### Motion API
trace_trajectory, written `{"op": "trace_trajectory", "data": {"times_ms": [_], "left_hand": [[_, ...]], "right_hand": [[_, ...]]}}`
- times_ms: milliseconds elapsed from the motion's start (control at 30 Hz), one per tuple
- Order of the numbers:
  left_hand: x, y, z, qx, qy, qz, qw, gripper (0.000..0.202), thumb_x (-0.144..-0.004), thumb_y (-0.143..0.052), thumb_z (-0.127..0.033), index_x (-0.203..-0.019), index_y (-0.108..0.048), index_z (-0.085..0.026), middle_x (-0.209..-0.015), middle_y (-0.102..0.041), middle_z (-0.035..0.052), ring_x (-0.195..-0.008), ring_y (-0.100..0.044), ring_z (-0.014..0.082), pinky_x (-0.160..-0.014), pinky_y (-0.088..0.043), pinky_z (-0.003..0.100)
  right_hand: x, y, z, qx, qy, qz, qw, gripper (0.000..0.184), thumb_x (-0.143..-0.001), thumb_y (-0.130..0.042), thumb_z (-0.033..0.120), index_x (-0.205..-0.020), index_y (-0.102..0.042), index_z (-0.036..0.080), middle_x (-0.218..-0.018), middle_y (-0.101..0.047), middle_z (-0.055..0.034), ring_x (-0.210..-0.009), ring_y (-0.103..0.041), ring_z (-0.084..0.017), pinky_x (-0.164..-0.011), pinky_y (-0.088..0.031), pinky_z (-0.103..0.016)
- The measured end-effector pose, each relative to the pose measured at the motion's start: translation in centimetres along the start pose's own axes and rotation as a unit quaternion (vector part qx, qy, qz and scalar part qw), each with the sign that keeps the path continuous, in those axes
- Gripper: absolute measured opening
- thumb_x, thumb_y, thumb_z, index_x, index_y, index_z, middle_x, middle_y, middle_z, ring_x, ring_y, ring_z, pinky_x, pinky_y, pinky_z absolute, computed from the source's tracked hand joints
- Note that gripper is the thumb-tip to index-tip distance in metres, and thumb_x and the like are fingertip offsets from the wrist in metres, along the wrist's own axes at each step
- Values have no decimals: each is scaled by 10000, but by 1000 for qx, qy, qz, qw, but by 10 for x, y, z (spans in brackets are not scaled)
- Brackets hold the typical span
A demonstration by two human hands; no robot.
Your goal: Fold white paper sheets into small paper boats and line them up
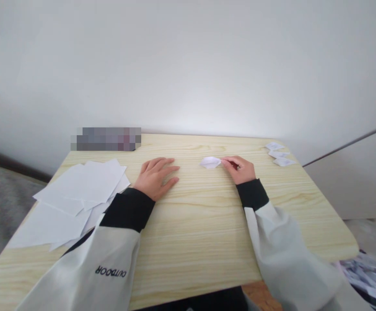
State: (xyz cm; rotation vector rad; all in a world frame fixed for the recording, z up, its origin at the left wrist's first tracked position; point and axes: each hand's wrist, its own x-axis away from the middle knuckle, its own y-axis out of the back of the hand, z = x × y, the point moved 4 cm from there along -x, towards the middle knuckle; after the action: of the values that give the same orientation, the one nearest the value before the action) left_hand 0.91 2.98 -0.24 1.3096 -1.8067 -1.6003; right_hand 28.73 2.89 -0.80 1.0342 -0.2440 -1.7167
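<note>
My left hand [158,174] lies flat on the light wooden table [194,224], fingers stretched out and holding nothing. My right hand [240,169] rests further right, its fingers pinched on one end of a small folded white paper piece [210,162] that sits on the tabletop. Both arms wear white sleeves with black cuffs.
A loose stack of white paper sheets [77,194] lies at the table's left side. Three small folded paper pieces [279,154] sit near the far right corner. A white wall stands behind the table. Crumpled papers [369,272] lie on the floor at lower right.
</note>
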Motion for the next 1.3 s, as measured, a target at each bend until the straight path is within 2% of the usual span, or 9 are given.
{"op": "trace_trajectory", "data": {"times_ms": [233,333,467,533,633,767,1067,1200,1300], "left_hand": [[0,-10,-13,-74,-9,65,995,502,-911,-387,-470,-1342,-475,-228,-1475,-371,52,-1371,-307,255,-1125,-208,474],[1,-13,-21,-92,5,71,993,532,-922,-356,-467,-1376,-424,-198,-1484,-352,56,-1388,-269,260,-1138,-164,494],[2,-14,-27,-87,23,64,994,523,-926,-357,-447,-1368,-430,-175,-1476,-366,74,-1389,-266,267,-1142,-159,493],[2,-14,-28,-79,22,62,995,520,-922,-371,-443,-1362,-437,-174,-1472,-373,82,-1387,-270,273,-1140,-167,498],[1,-13,-27,-69,23,59,996,512,-917,-385,-441,-1353,-448,-181,-1469,-376,85,-1384,-275,279,-1134,-178,509],[1,-12,-26,-56,24,50,997,496,-907,-411,-436,-1343,-459,-205,-1464,-386,80,-1380,-285,279,-1130,-184,516],[0,-13,-28,-69,30,57,996,511,-911,-395,-443,-1343,-459,-178,-1471,-373,72,-1383,-279,270,-1137,-172,496],[0,-13,-27,-69,29,56,996,515,-912,-390,-447,-1346,-454,-178,-1470,-375,71,-1384,-279,264,-1138,-167,493],[0,-14,-26,-67,29,55,996,514,-911,-386,-447,-1348,-451,-184,-1473,-371,70,-1385,-278,262,-1136,-170,498]], "right_hand": [[28,75,-59,111,-104,-74,986,265,-802,-583,380,-861,-734,170,-811,-724,-65,-636,-602,-162,-616,-487,-289],[42,103,-81,145,-142,-115,972,279,-786,-591,368,-889,-733,151,-818,-727,-79,-650,-617,-175,-652,-497,-303],[52,135,-111,156,-196,-149,957,281,-778,-584,337,-924,-722,140,-818,-713,-88,-664,-619,-179,-666,-489,-305],[54,149,-126,160,-275,-155,935,218,-738,-632,283,-879,-727,147,-738,-689,-79,-614,-597,-161,-639,-470,-287],[55,167,-137,174,-313,-169,918,163,-676,-688,207,-818,-730,139,-588,-621,-62,-526,-531,-151,-598,-438,-297],[56,178,-139,182,-331,-186,907,131,-700,-654,205,-798,-716,143,-548,-569,-39,-521,-504,-154,-604,-429,-310],[55,179,-147,183,-339,-198,901,180,-676,-687,250,-803,-730,129,-481,-525,-12,-505,-516,-158,-622,-425,-316],[57,177,-151,190,-314,-207,907,250,-715,-662,291,-871,-731,109,-537,-577,-48,-531,-531,-167,-643,-434,-322],[59,175,-149,194,-291,-212,912,306,-744,-637,317,-946,-729,106,-666,-651,-101,-534,-534,-162,-620,-440,-316]]}}
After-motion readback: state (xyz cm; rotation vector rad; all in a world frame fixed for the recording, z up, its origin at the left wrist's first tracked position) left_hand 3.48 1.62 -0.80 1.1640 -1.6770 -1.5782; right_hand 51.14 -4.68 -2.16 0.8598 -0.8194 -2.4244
